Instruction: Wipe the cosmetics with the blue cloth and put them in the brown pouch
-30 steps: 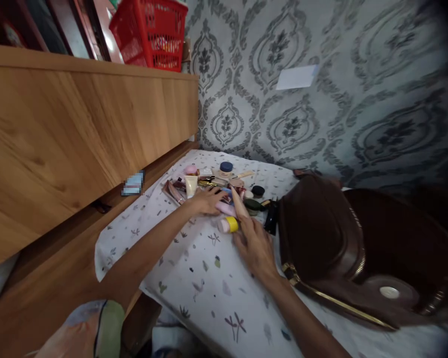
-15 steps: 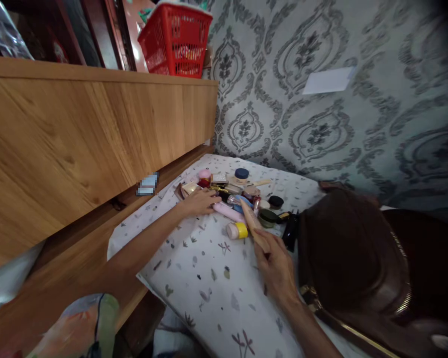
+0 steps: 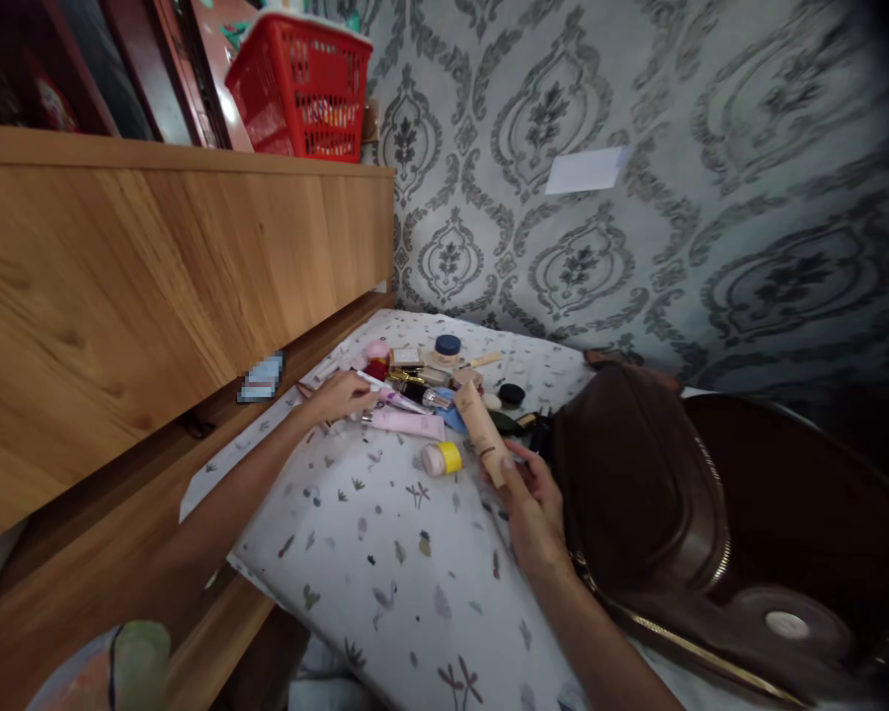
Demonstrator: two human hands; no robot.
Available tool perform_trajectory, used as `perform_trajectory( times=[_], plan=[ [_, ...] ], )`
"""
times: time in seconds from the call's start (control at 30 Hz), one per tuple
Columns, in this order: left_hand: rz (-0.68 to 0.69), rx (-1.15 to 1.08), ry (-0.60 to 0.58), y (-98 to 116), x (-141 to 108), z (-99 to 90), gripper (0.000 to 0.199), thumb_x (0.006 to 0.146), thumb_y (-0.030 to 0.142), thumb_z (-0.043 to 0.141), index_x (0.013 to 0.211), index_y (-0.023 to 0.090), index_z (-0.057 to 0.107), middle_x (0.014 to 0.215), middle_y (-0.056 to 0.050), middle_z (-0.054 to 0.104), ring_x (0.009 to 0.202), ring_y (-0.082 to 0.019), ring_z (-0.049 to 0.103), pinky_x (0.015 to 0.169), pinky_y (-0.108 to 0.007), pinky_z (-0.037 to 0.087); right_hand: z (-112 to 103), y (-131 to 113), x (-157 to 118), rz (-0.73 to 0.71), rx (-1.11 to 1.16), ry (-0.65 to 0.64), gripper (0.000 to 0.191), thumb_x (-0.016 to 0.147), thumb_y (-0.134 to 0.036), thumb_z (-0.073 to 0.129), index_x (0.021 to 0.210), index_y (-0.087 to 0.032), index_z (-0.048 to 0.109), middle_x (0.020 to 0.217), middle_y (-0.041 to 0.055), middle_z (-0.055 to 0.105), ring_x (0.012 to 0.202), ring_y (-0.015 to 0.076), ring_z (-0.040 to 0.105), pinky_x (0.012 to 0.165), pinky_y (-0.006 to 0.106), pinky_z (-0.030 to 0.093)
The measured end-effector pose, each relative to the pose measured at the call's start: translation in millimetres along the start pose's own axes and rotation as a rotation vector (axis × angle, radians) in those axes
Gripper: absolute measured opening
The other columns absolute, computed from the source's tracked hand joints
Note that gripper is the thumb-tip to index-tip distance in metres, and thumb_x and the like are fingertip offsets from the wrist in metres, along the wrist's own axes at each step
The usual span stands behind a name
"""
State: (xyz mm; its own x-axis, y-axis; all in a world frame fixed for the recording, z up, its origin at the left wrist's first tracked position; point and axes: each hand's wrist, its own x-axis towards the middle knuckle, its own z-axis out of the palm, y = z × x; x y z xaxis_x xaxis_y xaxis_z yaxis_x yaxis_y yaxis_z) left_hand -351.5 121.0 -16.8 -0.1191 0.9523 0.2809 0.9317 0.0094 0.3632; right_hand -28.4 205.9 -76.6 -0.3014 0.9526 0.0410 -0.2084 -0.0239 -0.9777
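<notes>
My right hand [image 3: 534,504] holds a beige squeeze tube [image 3: 481,433], gripped at its lower end and tilted up to the left over the cosmetics. My left hand [image 3: 341,397] is at the left side of the pile with its fingers curled together; what they close on is hidden. A slim white and purple tube [image 3: 400,398] lies against its fingertips. Just below is a pale pink tube [image 3: 407,425]. A small jar with a yellow band [image 3: 443,458] rests on its side between my hands. Behind stand a blue-lidded jar [image 3: 446,348] and a round black lid [image 3: 512,395].
A patterned white cloth [image 3: 385,553] covers the surface. At the right sits a large brown leather bag [image 3: 637,464], unzipped. A wooden cabinet [image 3: 178,267] borders the left, with a red basket [image 3: 303,89] on top. Patterned wallpaper [image 3: 585,227] is behind.
My view has turned to the right. My left hand has drawn back left from the pile, uncovering the slim tube. The beige tube has turned in my right hand, so its broad face shows.
</notes>
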Motion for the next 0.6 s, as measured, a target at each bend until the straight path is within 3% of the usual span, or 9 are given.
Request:
perform_trajectory(
  times=[0.13,0.3,0.47,0.6],
  plan=[
    [-0.051,0.152,0.05,0,35,16.0,0.025,0.09,0.028,0.056,0.111,0.021,0.069,0.121,-0.009,0.061,0.118,-0.028,0.051,0.103,-0.04,0.041,2,0,1,0.013,0.099,0.003,0.069,0.063,-0.062,0.08,0.116,-0.021,0.063,0.095,0.0064,0.072,0.074,0.0202,0.067,0.067,0.032,0.054],
    [-0.156,0.262,0.01,-17,73,32.8,0.023,0.09,0.019,0.055,0.103,0.025,0.073,0.119,-0.008,0.056,0.111,-0.026,0.053,0.098,-0.039,0.045,0,1,1,-0.039,0.053,-0.029,0.062,0.07,-0.06,0.077,0.116,-0.021,0.063,0.111,0.009,0.07,0.086,0.0221,0.068,0.07,0.032,0.056],
    [-0.233,0.323,0.002,-30,85,28.3,0.029,0.094,0.021,0.051,0.115,0.027,0.069,0.122,-0.008,0.053,0.115,-0.027,0.051,0.095,-0.039,0.047,1,2,1,-0.223,-0.135,-0.117,0.046,0.08,-0.052,0.071,0.114,-0.022,0.066,0.117,0.009,0.07,0.105,0.0264,0.066,0.089,0.039,0.056],
    [-0.261,0.34,0.04,-17,84,25.4,0.031,0.096,0.021,0.045,0.117,0.02,0.067,0.127,-0.016,0.053,0.123,-0.035,0.046,0.1,-0.052,0.044,6,4,-6,-0.5,-0.293,-0.274,0.026,0.091,-0.036,0.063,0.113,-0.024,0.069,0.131,0.0107,0.065,0.126,0.0269,0.058,0.106,0.044,0.048]
  ],
)
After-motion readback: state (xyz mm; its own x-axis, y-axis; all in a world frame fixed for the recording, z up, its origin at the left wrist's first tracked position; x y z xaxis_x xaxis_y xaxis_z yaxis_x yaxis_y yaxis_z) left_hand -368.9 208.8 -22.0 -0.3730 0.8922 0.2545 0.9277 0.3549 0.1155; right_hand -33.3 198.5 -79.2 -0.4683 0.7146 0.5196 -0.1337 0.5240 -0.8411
